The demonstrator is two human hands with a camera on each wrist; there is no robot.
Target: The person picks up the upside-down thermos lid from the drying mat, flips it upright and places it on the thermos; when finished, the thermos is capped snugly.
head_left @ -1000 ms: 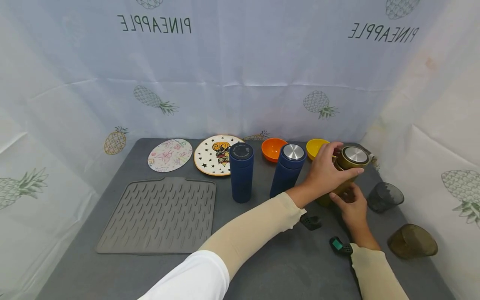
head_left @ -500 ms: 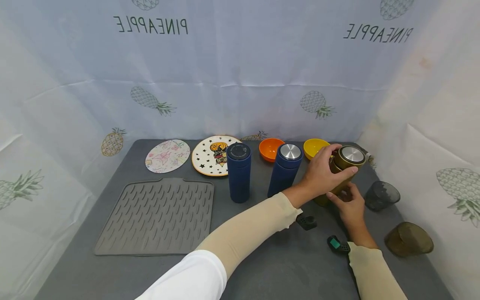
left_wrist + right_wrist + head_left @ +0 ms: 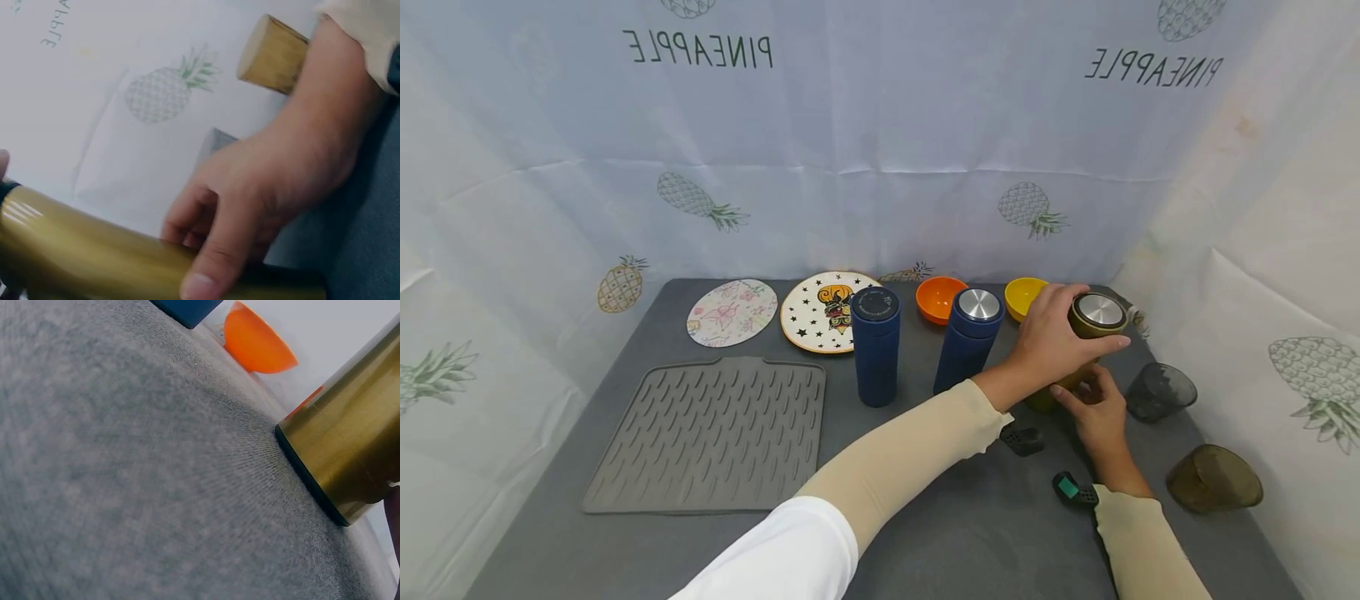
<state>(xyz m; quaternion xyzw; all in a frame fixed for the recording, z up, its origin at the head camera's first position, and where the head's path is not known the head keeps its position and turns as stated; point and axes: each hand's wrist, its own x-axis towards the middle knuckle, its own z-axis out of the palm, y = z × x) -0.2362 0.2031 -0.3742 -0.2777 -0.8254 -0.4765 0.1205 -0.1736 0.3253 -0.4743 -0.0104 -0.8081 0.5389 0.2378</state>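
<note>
In the head view, a gold vacuum flask (image 3: 1077, 377) stands at the right of the table, its steel-topped lid (image 3: 1101, 312) uppermost. My left hand (image 3: 1051, 340) grips the lid from above, thumb on the near side and fingers behind. Lower down, my right hand (image 3: 1102, 419) holds the flask's body near the base. The left wrist view shows the right thumb (image 3: 215, 265) lying along the gold body, with the other fingers partly hidden behind it. The flask's dark base (image 3: 312, 478) meets the table in the right wrist view.
Two blue flasks (image 3: 876, 350) stand left of the hands. An orange bowl (image 3: 934, 308), a yellow bowl (image 3: 1018, 302) and two decorated plates (image 3: 805, 321) line the back. A grey drying mat (image 3: 715, 442) lies left. Two tinted cups (image 3: 1213, 483) sit tipped at right.
The left hand has turned slightly around the lid, its thumb now further right across the near side. The right hand keeps its hold low on the flask. The whole view has shifted slightly.
</note>
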